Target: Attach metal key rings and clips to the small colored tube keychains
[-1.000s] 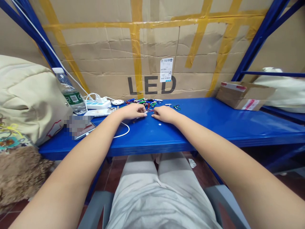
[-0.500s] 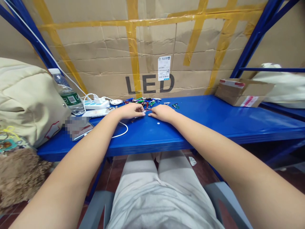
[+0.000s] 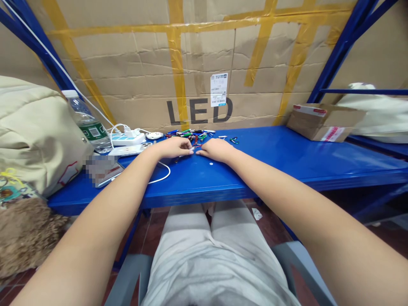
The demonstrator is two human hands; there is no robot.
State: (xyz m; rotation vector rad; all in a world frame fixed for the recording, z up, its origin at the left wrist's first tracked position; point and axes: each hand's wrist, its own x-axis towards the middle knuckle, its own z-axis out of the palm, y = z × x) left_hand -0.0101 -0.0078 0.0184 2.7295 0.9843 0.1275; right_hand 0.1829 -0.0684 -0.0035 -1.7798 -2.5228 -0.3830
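Observation:
My left hand (image 3: 174,148) is over the blue tabletop with thumb and fingers pinched together. A tiny pale bit shows at its fingertips, too small to name. Close beside it, a narrow gap apart, my right hand (image 3: 216,150) is closed with the fingers curled under; what it holds is hidden. A thin red piece (image 3: 198,145) shows between the two hands. Just behind them lies a pile of small coloured carabiner clips (image 3: 203,137), in green, blue, red, black and silver. A dark green carabiner (image 3: 234,140) lies apart to the right. One small white disc (image 3: 211,164) is in front of my right hand.
At left are a white power strip (image 3: 129,138), a phone (image 3: 129,150), a white cable (image 3: 167,172), a water bottle (image 3: 92,127) and a cream bag (image 3: 41,131). An open cardboard box (image 3: 325,123) stands at right. A large taped carton (image 3: 143,76) rises behind the table (image 3: 287,161).
Both hands stay in nearly the same place, fingertips still close together. The whole view has shifted very slightly; nothing else has visibly moved.

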